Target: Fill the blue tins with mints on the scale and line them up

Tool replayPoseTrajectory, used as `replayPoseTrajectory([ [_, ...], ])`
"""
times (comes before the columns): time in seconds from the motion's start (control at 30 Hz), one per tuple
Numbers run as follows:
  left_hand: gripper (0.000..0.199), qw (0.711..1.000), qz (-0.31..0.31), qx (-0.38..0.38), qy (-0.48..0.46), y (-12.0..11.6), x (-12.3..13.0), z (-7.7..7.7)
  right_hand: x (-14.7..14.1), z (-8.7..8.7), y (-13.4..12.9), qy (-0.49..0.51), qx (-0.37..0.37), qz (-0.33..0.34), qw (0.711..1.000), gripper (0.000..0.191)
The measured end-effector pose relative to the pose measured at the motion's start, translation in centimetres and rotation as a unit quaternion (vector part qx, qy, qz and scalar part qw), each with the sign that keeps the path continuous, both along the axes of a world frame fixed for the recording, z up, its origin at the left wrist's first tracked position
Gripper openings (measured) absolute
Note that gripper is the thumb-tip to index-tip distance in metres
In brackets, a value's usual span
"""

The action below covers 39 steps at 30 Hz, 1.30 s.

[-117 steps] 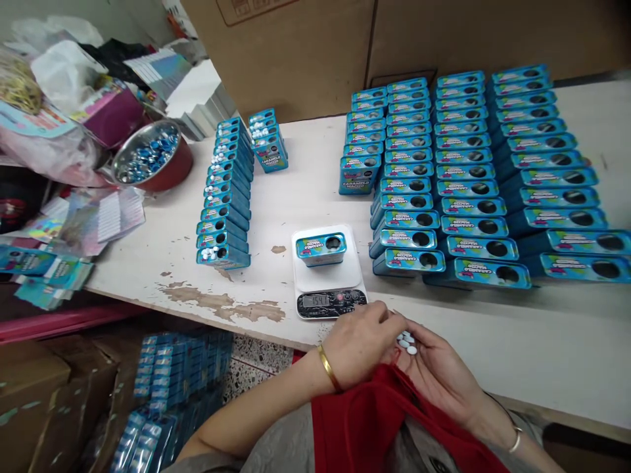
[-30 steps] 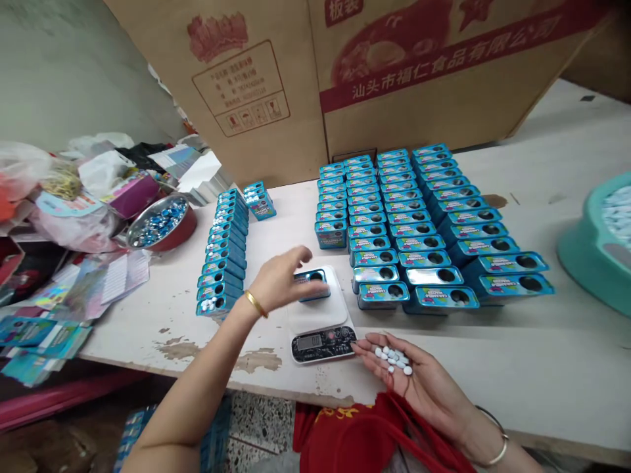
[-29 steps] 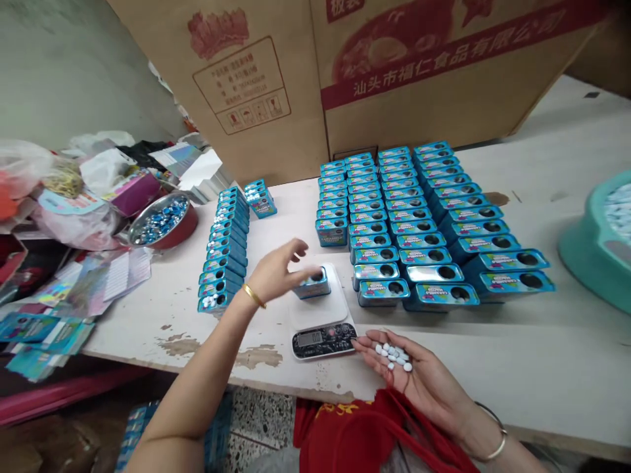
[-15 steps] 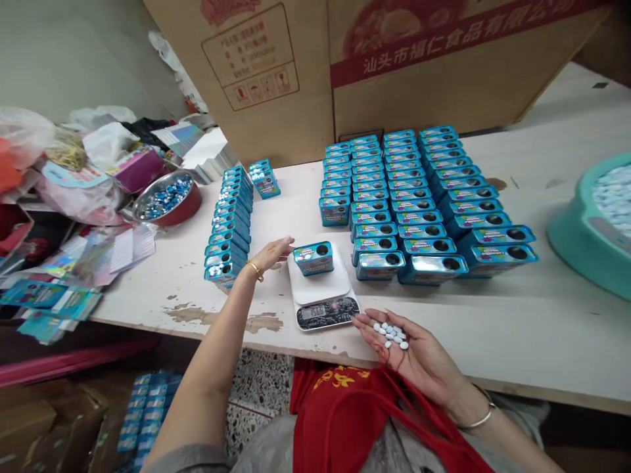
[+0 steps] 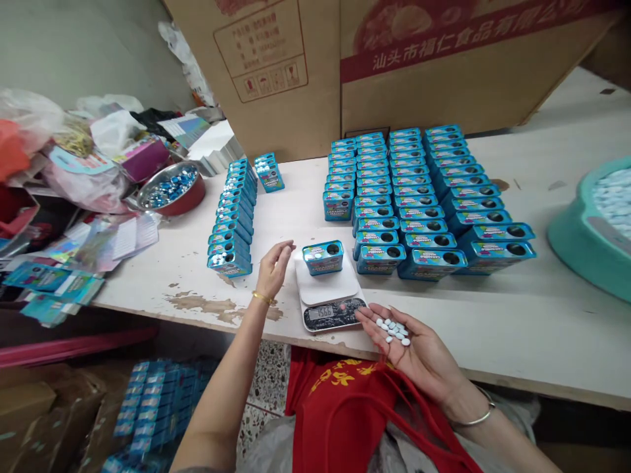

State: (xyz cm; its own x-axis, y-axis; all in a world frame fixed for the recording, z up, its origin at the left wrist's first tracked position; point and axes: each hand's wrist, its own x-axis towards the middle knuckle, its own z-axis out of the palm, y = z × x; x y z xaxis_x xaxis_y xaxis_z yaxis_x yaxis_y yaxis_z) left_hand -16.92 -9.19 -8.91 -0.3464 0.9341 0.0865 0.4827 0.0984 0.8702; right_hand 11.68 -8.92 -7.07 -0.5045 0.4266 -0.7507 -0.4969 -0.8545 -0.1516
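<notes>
A blue tin [image 5: 323, 258] with a round dark hole in its top stands on a white kitchen scale [image 5: 329, 289]. The scale's display [image 5: 323, 313] appears to read 156.6. Just left of the tin, my left hand [image 5: 274, 269] is apart from it, fingers stretched out with nothing visible in them. Palm up by the scale's front right corner, my right hand [image 5: 419, 351] carries several white candies [image 5: 393, 330] on its cupped palm and fingers. Its fingertips are close to the scale's edge.
Rows of blue tins [image 5: 426, 226] stand at right, and a row of candy-topped tins [image 5: 231, 253] at left. A teal tub [image 5: 586, 243] of white candies is far right. A metal bowl [image 5: 185, 200] holds blue wrapped pieces. A large carton [image 5: 315, 125] stands behind.
My left hand has drawn back a little from the tin, toward me. My right hand still holds the candies beside the scale. The camera view has shifted slightly.
</notes>
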Motion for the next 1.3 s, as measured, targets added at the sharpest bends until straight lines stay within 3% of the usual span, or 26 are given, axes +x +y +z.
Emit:
replayPoseTrajectory([
  [0.17,0.069,0.996,-0.049,0.039,0.06,-0.3,2.6,0.0,-2.1,0.1,1.2,0.033,0.026,-0.005,0.999,0.021],
  [0.27,0.052,0.996,-0.059,0.039,0.06,0.8,3.7,-0.1,-4.1,0.8,1.9,0.055,0.037,-0.006,0.998,0.021],
  [0.33,0.039,0.99,-0.067,0.057,0.113,1.2,4.2,0.4,-5.4,1.2,2.3,0.063,0.038,-0.016,0.997,0.02],
  [0.4,0.034,0.965,-0.089,0.078,0.233,1.0,4.6,1.3,-6.4,1.5,2.6,0.077,0.043,-0.042,0.995,0.02],
  [0.47,0.033,0.917,-0.128,0.101,0.363,0.4,4.9,2.4,-7.1,1.5,2.8,0.096,0.048,-0.08,0.991,0.02],
  [0.57,0.035,0.855,-0.162,0.149,0.469,-0.9,5.0,3.7,-7.7,1.4,2.9,0.106,0.038,-0.109,0.988,0.023],
  [0.87,0.038,0.809,-0.128,0.223,0.529,-1.9,5.0,3.5,-7.8,0.9,2.9,0.116,0.018,-0.11,0.987,0.02],
  [1.0,0.038,0.835,-0.115,0.227,0.489,-1.6,4.7,2.6,-7.5,0.7,3.1,0.114,0.023,-0.125,0.985,0.017],
  [1.17,0.038,0.902,-0.076,0.196,0.377,-1.2,4.7,1.2,-6.9,0.5,3.2,0.093,0.027,-0.133,0.986,0.019],
  [1.3,0.033,0.959,-0.051,0.161,0.227,-0.2,5.0,0.3,-5.7,0.6,3.4,0.062,0.039,-0.127,0.989,0.022],
])
